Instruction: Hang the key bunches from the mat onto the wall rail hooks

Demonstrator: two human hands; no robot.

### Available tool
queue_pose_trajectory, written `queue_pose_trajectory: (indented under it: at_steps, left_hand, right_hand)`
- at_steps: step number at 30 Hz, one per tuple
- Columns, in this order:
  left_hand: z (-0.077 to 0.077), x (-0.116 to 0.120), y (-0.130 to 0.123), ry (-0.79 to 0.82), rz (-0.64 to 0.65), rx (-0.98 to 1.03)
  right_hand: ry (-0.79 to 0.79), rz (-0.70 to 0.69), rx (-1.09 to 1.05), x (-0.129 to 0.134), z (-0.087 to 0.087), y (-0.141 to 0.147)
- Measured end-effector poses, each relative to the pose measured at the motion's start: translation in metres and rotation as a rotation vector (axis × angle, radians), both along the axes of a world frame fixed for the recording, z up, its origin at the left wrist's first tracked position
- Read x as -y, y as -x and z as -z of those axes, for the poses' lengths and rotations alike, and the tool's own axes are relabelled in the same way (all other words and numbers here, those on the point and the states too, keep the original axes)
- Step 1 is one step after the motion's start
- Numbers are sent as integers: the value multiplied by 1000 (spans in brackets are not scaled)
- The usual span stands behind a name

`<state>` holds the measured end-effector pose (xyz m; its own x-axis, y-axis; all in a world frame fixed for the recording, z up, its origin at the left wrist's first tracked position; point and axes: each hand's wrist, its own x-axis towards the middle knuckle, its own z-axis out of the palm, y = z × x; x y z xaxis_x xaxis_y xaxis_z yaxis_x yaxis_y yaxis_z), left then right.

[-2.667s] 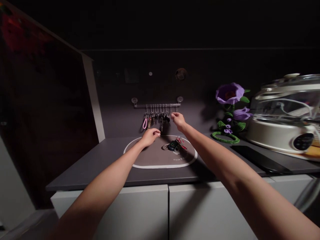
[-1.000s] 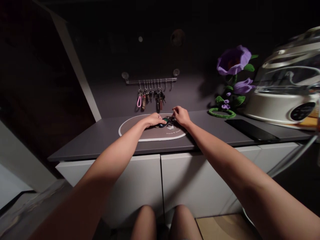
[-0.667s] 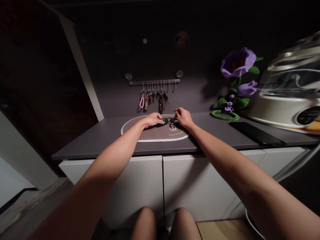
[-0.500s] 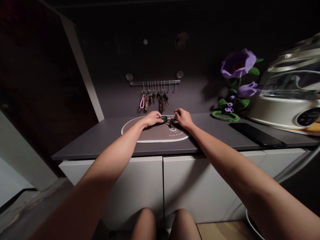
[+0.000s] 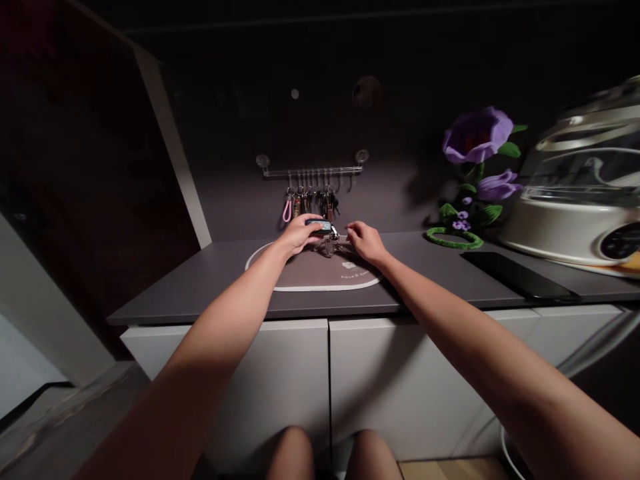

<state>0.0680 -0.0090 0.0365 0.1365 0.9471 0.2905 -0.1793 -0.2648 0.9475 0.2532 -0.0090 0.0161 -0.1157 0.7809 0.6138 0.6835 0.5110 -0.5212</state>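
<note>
Between thumb and fingers, my left hand (image 5: 299,235) grips a dark key fob (image 5: 319,225) with a lit face, raised above the brown oval mat (image 5: 315,273). From the fob's right end hangs a bunch of keys (image 5: 330,247) on a metal clasp. Just right of the bunch, my right hand (image 5: 366,241) is closed, its thumb and fingertips together; whatever it may pinch is too small to make out. Behind both hands, a clear rail (image 5: 313,172) on the wall holds several hooks with keys, a pink strap (image 5: 287,209) and other keyrings.
On the right of the grey counter (image 5: 175,283) are a black phone (image 5: 517,275), a purple flower ornament (image 5: 479,137) with a green ring base, and a cream appliance (image 5: 560,227) with a clear upper part. White cabinet doors (image 5: 270,373) are below.
My left hand has lifted and turned the key fob, and the keys now hang from it. My right hand stays near the bunch. The view has shifted slightly.
</note>
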Motion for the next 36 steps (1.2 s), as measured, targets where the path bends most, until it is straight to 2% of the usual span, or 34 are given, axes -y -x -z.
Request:
queue_pose_trajectory:
  at_steps: [5, 13, 21, 32, 36]
  left_hand:
    - [-4, 2, 1, 3, 115, 216]
    - [-5, 1, 1, -26, 159, 298]
    - [-5, 2, 0, -48, 168, 277]
    - [-6, 2, -1, -71, 160, 296]
    - [-6, 2, -1, -83, 164, 316]
  right_hand:
    - [-5, -156, -57, 0, 1, 2]
    - [127, -428, -330, -2, 1, 6]
    - [217, -523, -513, 15, -9, 10]
    - [224, -547, -493, 12, -7, 10]
    - [206, -510, -477, 12, -8, 10]
